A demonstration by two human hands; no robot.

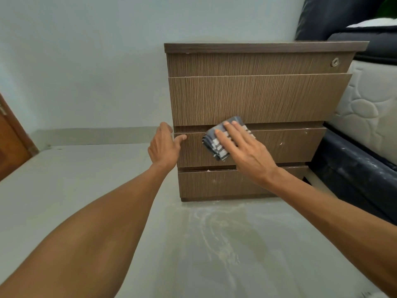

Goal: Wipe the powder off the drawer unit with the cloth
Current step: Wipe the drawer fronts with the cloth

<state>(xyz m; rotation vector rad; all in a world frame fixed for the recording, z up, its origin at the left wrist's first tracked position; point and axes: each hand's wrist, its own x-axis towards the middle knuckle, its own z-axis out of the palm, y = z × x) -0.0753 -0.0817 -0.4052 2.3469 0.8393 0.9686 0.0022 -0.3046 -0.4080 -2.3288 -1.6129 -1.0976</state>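
A brown wood-grain drawer unit (253, 97) stands against the wall, with several drawer fronts. My right hand (245, 151) presses a folded grey-and-white checked cloth (217, 147) flat against the third drawer front, fingers spread over it. My left hand (164, 145) rests at the unit's left edge, fingers apart, thumb touching that drawer's left end. White powder specks (281, 144) dot the third drawer's right part, and a few more show on the bottom drawer (214, 181).
A bed with a white quilted mattress (369, 106) and dark base (352, 173) stands close on the right. Powder smears (214, 224) streak the pale floor in front of the unit. A brown door (10, 143) is at the far left.
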